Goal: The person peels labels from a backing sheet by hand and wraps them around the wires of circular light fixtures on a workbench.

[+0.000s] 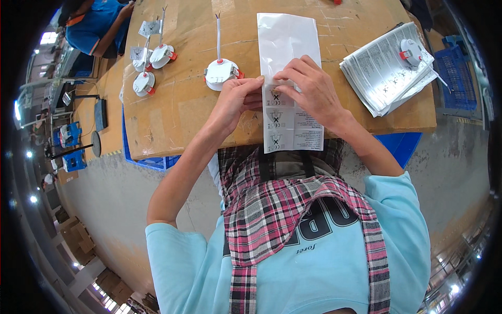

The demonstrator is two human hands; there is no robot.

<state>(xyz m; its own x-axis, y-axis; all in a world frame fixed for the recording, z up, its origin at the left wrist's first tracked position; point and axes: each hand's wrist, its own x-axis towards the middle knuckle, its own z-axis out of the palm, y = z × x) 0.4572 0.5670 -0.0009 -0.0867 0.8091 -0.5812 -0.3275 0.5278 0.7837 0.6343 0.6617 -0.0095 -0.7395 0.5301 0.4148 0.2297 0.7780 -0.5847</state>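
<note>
A long sheet of labels (293, 42) lies before me across the table's near edge, its upper part bare and shiny, its lower part printed. My left hand (239, 99) is closed on the sheet's left edge, thumb on top. Over its middle, my right hand (311, 91) has thumb and forefinger bent together at a printed label (275, 116); whether a label corner is lifted there I cannot make out. Just left of the sheet, by my left hand, sits a white round downlight (219, 73) with red clips and a cable pointing away from me.
Several similar downlights (144, 83) stand at the far left, some with label flags (149, 28) on their cables. On the right, a stack of label sheets (376, 78) carries another downlight (411, 52). Blue crates (400, 146) show under the table (183, 115). Another person (97, 26) is at the upper left.
</note>
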